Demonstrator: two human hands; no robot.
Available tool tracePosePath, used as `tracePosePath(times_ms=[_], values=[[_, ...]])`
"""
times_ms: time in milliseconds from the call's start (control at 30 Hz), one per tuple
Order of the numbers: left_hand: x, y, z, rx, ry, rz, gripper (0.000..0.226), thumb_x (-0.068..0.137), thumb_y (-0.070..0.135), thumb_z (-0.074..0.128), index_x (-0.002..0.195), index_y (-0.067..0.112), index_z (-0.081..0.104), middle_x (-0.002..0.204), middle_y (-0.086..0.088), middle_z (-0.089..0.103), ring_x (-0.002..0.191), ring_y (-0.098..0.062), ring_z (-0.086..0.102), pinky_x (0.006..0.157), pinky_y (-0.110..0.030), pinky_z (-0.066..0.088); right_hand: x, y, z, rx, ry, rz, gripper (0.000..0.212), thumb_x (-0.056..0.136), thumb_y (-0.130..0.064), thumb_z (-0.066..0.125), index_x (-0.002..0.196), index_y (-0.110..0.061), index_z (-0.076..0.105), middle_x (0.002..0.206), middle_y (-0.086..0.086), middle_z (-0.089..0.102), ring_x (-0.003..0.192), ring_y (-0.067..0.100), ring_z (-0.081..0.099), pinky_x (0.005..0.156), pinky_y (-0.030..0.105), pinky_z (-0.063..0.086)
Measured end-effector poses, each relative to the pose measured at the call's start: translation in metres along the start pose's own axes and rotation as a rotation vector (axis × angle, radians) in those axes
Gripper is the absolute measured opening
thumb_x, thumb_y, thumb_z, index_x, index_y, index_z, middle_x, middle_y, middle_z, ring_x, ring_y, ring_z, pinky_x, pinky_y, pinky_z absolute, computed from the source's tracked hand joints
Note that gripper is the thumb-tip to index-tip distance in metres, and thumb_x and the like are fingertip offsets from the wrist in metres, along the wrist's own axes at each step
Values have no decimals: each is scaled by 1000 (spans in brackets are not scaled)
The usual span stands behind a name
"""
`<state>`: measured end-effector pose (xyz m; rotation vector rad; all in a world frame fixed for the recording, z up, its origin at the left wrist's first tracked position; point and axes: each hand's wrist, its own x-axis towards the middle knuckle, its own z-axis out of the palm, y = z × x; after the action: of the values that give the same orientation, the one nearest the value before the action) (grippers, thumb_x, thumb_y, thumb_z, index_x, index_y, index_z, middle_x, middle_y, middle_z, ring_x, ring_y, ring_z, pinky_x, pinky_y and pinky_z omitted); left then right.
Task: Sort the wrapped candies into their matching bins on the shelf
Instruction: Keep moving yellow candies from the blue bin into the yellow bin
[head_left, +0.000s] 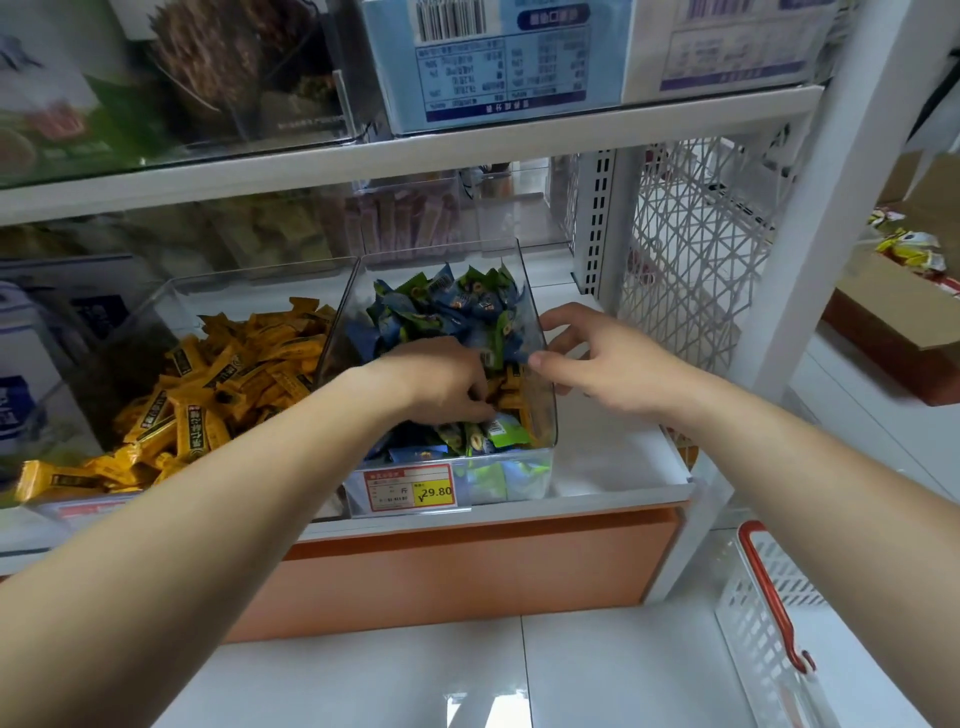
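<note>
Clear bins side by side on shelf (613, 467) — left bin (156, 322) full of yellow bars (234, 374), right bin (544, 415) blue/green candies (447, 306) with a few stray yellow bars (511, 387) by its right wall.

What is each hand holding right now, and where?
The left hand grips yellow candies inside the clear bin; the right hand pinches that bin's right wall at the top edge.
</note>
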<state>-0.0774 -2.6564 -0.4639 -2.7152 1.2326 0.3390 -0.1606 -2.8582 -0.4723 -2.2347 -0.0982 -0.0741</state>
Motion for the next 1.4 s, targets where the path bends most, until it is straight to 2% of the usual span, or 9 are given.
tracePosePath(times_ms=[300, 400, 500, 600, 833, 1000, 1100, 1267, 1400], values=[[16, 13, -3, -253, 239, -125, 15, 94, 24, 59, 80, 23, 66, 72, 12, 60, 69, -9, 59, 54, -20, 40, 0, -2, 4, -40, 11, -8, 47, 91, -48, 61, 131, -27, 48, 97, -13, 64, 70, 1, 66, 57, 14, 41], [30, 21, 9, -303, 236, -223, 32, 96, 18, 54, 65, 23, 51, 69, 4, 55, 60, -10, 50, 48, -23, 31, 1, -3, 5, -33, 7, -2, 46, 92, -47, 61, 131, -26, 47, 98, -11, 63, 75, 5, 67, 62, 23, 45], [38, 23, 19, -331, 243, -215, 12, 94, 27, 57, 85, 20, 56, 86, 1, 60, 70, -16, 53, 52, -25, 32, 0, -3, 5, -6, -4, 8, 46, 92, -46, 60, 131, -26, 47, 100, -9, 62, 77, 7, 67, 62, 24, 48], [39, 20, 19, -432, 190, -163, 27, 79, 45, 73, 92, 27, 58, 91, 6, 63, 81, -16, 60, 57, -27, 40, -2, -4, 5, -4, -8, 5, 46, 93, -44, 60, 133, -25, 46, 100, -9, 63, 77, 8, 67, 58, 18, 48], [43, 18, 15, -566, -40, -55, 69, 65, 38, 90, 122, 36, 51, 118, 13, 58, 101, -9, 56, 78, -18, 46, -4, -7, 4, 17, -9, 14, 48, 94, -42, 60, 136, -23, 46, 99, -8, 63, 79, 10, 67, 64, 23, 46], [42, 22, 21, -663, -52, -9, 46, 68, 27, 87, 95, 42, 54, 98, 20, 61, 79, 15, 58, 62, -4, 41, -5, -11, 3, 2, -8, 19, 46, 94, -39, 61, 134, -20, 47, 99, -6, 64, 79, 13, 69, 63, 21, 47], [45, 26, 24, -613, -79, 5, 47, 72, 26, 82, 107, 35, 52, 104, 12, 61, 90, -1, 58, 73, -15, 46, -5, -12, 2, -2, -15, 18, 46, 94, -38, 61, 133, -20, 47, 101, -4, 65, 80, 14, 69, 61, 18, 47], [39, 29, 21, -605, -88, 20, 30, 73, 22, 81, 85, 36, 57, 71, 28, 61, 65, 15, 56, 52, -3, 36, -5, -11, 2, 15, -17, 17, 46, 94, -39, 62, 133, -21, 47, 99, -4, 65, 80, 14, 69, 60, 16, 45], [35, 29, 20, -591, -46, 10, 37, 71, 32, 82, 96, 39, 54, 83, 27, 57, 73, 7, 55, 52, -3, 35, -2, -8, 2, 14, -18, 18, 45, 92, -41, 63, 131, -24, 48, 99, -6, 65, 79, 10, 69, 61, 18, 45]])
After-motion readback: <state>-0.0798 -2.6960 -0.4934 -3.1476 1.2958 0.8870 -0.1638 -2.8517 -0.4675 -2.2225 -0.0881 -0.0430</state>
